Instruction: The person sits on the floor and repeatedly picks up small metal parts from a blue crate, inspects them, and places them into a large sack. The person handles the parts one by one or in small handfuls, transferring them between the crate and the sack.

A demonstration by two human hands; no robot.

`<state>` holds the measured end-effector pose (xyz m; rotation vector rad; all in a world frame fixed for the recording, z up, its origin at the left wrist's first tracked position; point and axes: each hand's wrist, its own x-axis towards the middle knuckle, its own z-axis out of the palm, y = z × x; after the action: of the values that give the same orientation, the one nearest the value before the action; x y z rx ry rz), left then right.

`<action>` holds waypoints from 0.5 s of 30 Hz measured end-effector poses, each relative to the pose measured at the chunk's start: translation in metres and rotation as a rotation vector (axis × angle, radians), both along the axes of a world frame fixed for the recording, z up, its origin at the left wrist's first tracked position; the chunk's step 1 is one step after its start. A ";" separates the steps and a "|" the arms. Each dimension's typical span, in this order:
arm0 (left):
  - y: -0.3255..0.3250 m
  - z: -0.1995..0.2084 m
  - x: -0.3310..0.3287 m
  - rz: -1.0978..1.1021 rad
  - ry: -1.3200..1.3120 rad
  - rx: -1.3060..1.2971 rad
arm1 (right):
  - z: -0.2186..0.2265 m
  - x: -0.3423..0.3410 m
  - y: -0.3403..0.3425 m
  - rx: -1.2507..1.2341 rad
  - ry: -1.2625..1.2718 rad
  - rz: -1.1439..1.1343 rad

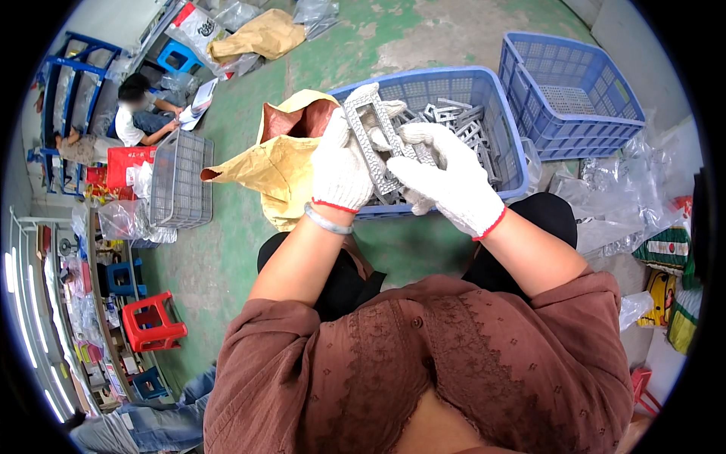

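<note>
Both my hands wear white knit gloves with red cuffs. My left hand (pixel 338 163) is closed round a grey metal rectangular frame (pixel 364 145) with a textured face and a long opening. My right hand (pixel 454 175) meets the frame's right side, its thumb and fingers pinching round grey metal there. Whether that is the same frame or a second piece, I cannot tell. The hands are above the near left part of a blue plastic crate (pixel 516 163). Inside the crate lies a heap of similar grey metal pieces (pixel 473 136), partly hidden by my gloves.
An open yellow woven sack (pixel 283 170) stands against the crate's left side. Another blue crate (pixel 578 125) is at the far right, with clear plastic bags (pixel 612 204) near it. A grey-blue crate (pixel 181 181), a red stool (pixel 153 321) and a seated person (pixel 140 113) holding papers are leftward.
</note>
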<state>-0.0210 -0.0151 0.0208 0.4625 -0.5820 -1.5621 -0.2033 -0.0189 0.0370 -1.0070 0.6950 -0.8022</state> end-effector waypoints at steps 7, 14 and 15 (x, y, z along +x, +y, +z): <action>-0.001 0.000 -0.003 0.043 -0.028 0.037 | 0.001 0.000 -0.001 0.029 -0.009 0.010; 0.001 0.001 -0.003 0.053 -0.045 0.064 | 0.005 0.000 -0.001 0.047 0.038 0.034; 0.001 0.001 -0.003 0.052 -0.048 0.070 | 0.005 0.000 -0.001 0.047 0.035 0.037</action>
<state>-0.0244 -0.0140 0.0220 0.5649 -0.5487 -1.5287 -0.2037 -0.0198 0.0425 -0.9904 0.7205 -0.7340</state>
